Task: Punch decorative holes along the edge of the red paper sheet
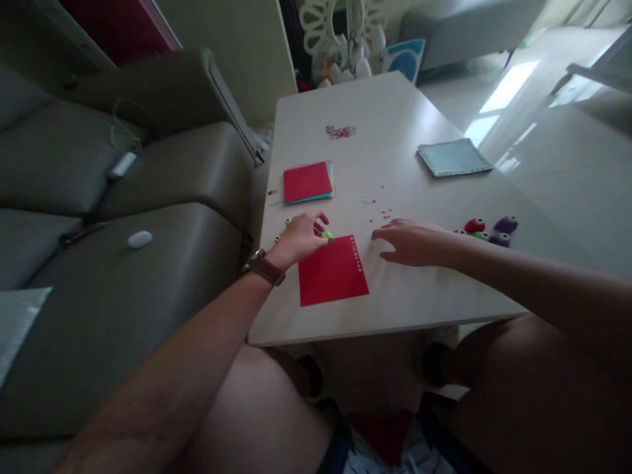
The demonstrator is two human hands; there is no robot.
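A red sheet of paper point(332, 273) lies near the table's front edge, with a row of small punched holes down its right side. My left hand point(301, 238), wearing a wrist strap, is at the sheet's top edge. Its fingers close on a small green craft punch point(327, 235), partly hidden by them. My right hand point(407, 242) rests low over the table to the right of the sheet, fingers apart and holding nothing. Just beyond it are scattered red and pale blue paper bits point(384, 214).
Several red, green and purple craft punches point(500, 238) stand at the right. A stack of coloured paper point(307, 182) lies at the left, a pale blue edged sheet point(454, 158) at the far right. Farther back is a pile of confetti point(340, 132). A sofa point(187, 263) flanks the table's left.
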